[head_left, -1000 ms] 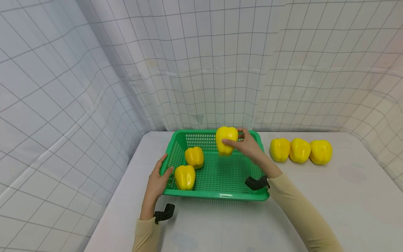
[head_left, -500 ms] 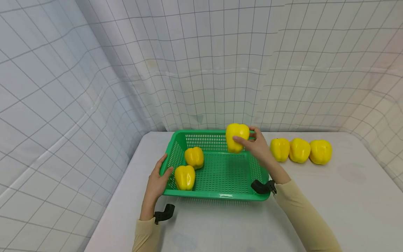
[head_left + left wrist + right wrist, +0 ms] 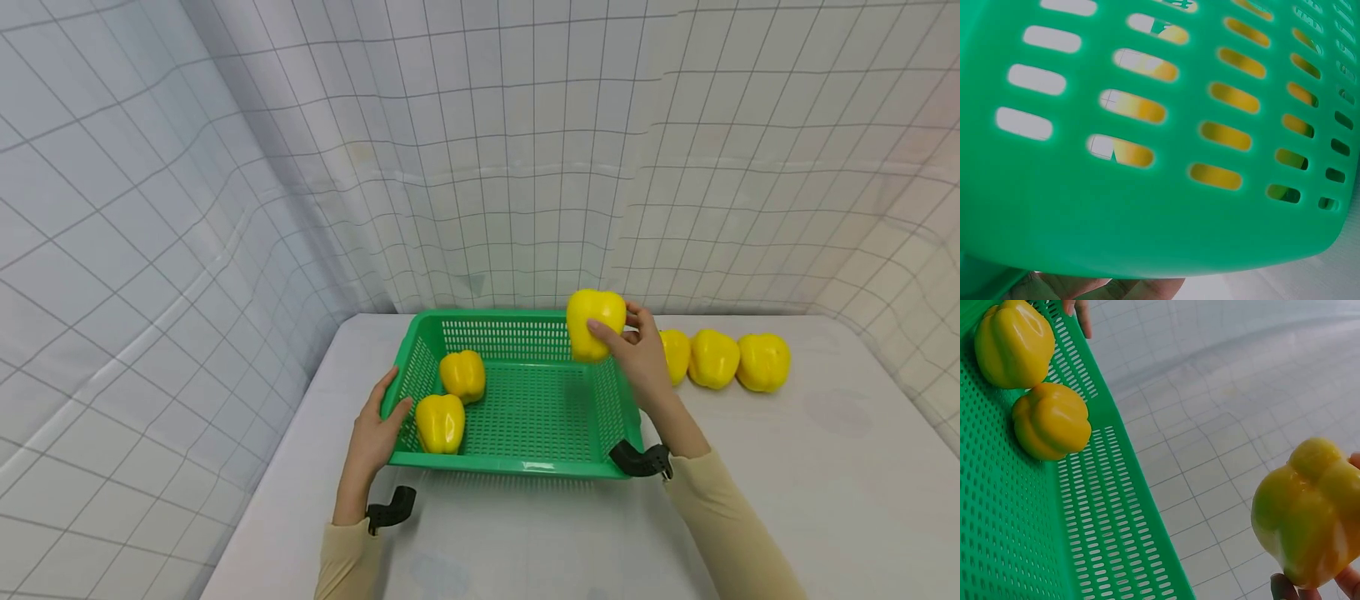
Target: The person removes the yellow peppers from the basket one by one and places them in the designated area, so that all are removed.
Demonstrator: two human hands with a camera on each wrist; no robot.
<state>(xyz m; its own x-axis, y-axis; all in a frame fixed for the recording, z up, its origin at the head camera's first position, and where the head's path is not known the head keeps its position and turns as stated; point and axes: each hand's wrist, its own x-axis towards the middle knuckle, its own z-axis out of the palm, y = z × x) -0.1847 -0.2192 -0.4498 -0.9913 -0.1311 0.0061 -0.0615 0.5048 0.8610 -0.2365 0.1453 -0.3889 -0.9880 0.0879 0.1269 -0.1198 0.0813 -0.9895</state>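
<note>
A yellow bell pepper [image 3: 594,321] is held up by my right hand [image 3: 645,360], thumb on its near side, over the right back part of a green plastic basket [image 3: 517,466]. In the right wrist view this bell pepper [image 3: 1307,515] shows its lobed end, with fingertips around it. My left hand [image 3: 370,435] grips the basket's left rim, its thumb over the edge. Two more yellow peppers, a rear one [image 3: 462,375] and a front one [image 3: 440,423], sit inside at the left. Through the slotted wall [image 3: 1147,212] in the left wrist view, yellow shows; fingers appear below.
Right of the basket, three yellow peppers stand in a row on the white table [image 3: 817,492]: the left one [image 3: 678,358] partly behind my right hand, a middle one [image 3: 714,359] and a right one [image 3: 763,363]. Gridded white curtains [image 3: 525,167] hang behind and at the sides.
My right hand has carried its bell pepper rightward and slightly up, from over the basket's middle toward its right side. My left hand, the basket and the other peppers have stayed put.
</note>
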